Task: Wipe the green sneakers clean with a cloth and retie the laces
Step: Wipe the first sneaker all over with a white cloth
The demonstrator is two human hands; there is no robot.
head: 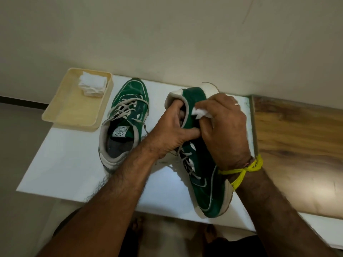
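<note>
You are in the middle of the wiping stage, with one shoe in hand and the other waiting. Your left hand [172, 132] steadies the right-hand sneaker [202, 156]: its fingers [178, 108] are curled down into the shoe's opening near the heel and its thumb lies across the collar, so that hand grips the shoe. Your right hand [224, 127] is closed around a small white cloth [201, 113], which shows just beyond its fingertips and is pressed against the green side panel by the heel. The shoe lies tilted on the white worktop [61, 169], heel away from you, toe toward you, directly beneath both sets of fingers.

The laces [187, 162] on this shoe run loose below your left wrist, and I see no finished bow there, though your arm hides part of them. The other sneaker [126, 117] stands upright well to the left of your left fingers, untouched by either hand; its laces [123, 108] are threaded but spread slack, with an end trailing to the side. Whether it has been wiped I cannot tell.

Beyond it, far left of your fingers, a cream tray [74, 115] holds a stack of folded white cloths [92, 86].

By my judgement, wiping is under way on one shoe at least, and retying both pairs of laces remains ahead
</note>
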